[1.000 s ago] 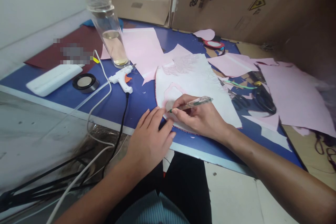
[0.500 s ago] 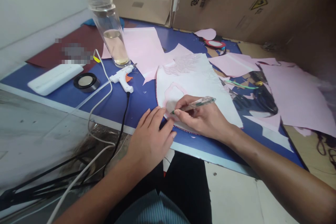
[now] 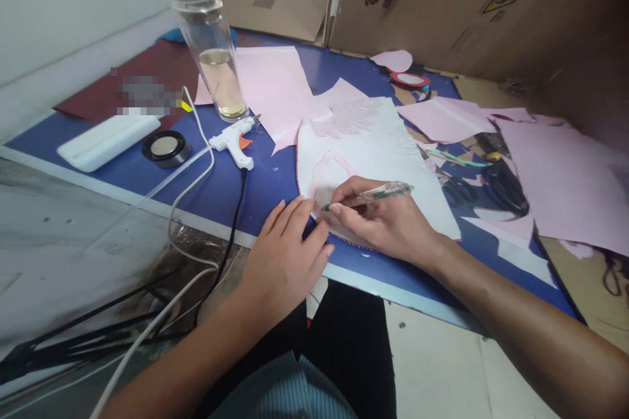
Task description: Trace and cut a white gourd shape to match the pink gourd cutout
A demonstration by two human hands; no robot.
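My right hand [image 3: 381, 219] grips a clear ballpoint pen [image 3: 376, 194], its tip on a large white paper sheet [image 3: 373, 144] inside a pink outlined shape [image 3: 329, 173]. My left hand [image 3: 287, 255] lies flat with its fingers apart, holding nothing. Its fingertips rest at the sheet's lower left edge. Faint pencil-like sketching marks the sheet's upper part. My right hand hides the lower part of the outline.
A white hot glue gun [image 3: 233, 143] and its cord, a glass bottle of yellowish liquid [image 3: 213, 46], a white block [image 3: 108, 143] and a tape roll [image 3: 166, 148] stand on the blue mat [image 3: 206, 190]. Pink paper sheets [image 3: 565, 186] and cardboard boxes [image 3: 442, 0] lie right and behind.
The whole view has shifted slightly, with the table sliding right and up. My right hand and the pen have moved a little right, with the tip still at the pink outline.
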